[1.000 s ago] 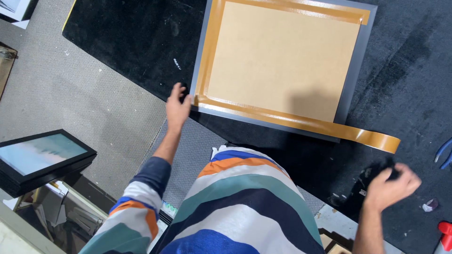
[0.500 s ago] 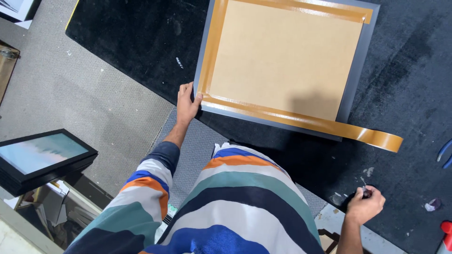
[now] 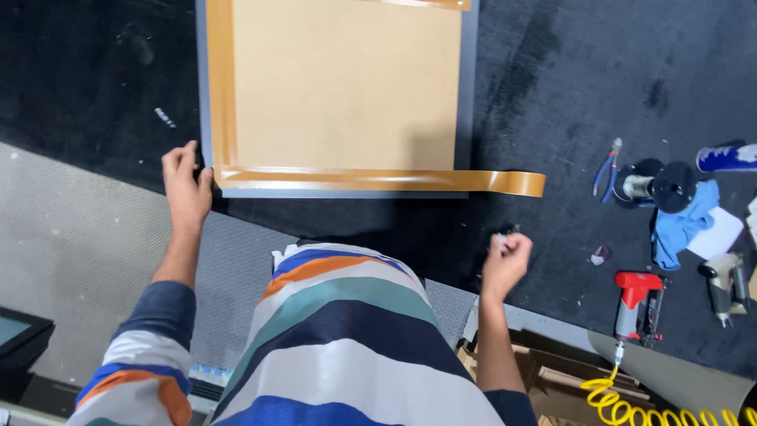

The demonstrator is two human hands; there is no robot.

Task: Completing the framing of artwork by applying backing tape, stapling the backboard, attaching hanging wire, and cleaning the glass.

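Since a moment ago the right hand has lifted from the bench, pinched shut on a small dark tool. It now sits near the tape tail. The left hand, fingers spread, presses the frame's near-left corner. The tape runs left-right along the frame's near edge, its free tail pointing right.

Framing workshop: nail gun; pliers; taped frame

The picture frame runs off the top edge. The right hand pinches something too small to tell. A yellow coiled hose leaves the bottom edge.
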